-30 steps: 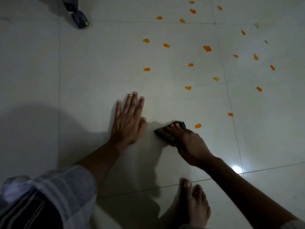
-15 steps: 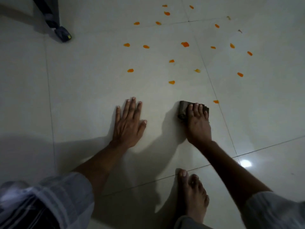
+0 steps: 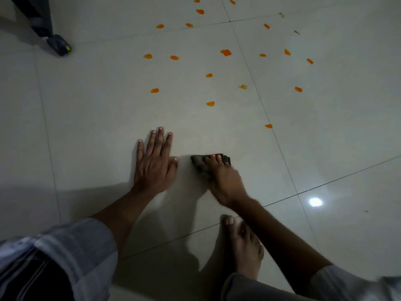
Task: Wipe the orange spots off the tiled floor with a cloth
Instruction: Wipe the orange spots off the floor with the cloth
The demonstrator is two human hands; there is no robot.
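Note:
My right hand (image 3: 224, 179) presses a small dark folded cloth (image 3: 200, 164) flat on the pale tiled floor (image 3: 97, 118), fingers on top of it. Just left of it, my left hand (image 3: 155, 161) lies flat on the tile with fingers spread, holding nothing. Several orange spots dot the floor beyond the hands; the nearest are one (image 3: 268, 126) by a grout line to the right, one (image 3: 210, 103) straight ahead, and one (image 3: 154, 90) further left. The larger blot (image 3: 225, 52) lies farther back.
My bare foot (image 3: 244, 246) stands on the tile just behind my right hand. A dark furniture leg with a black foot (image 3: 58, 45) stands at the far left. A lamp's glare (image 3: 315, 201) shines on the tile at right. Grout lines cross the floor.
My right hand slid the cloth forward and right over the nearest orange spot, then back toward my left hand. That spot is gone from the tile. The left hand stayed planted.

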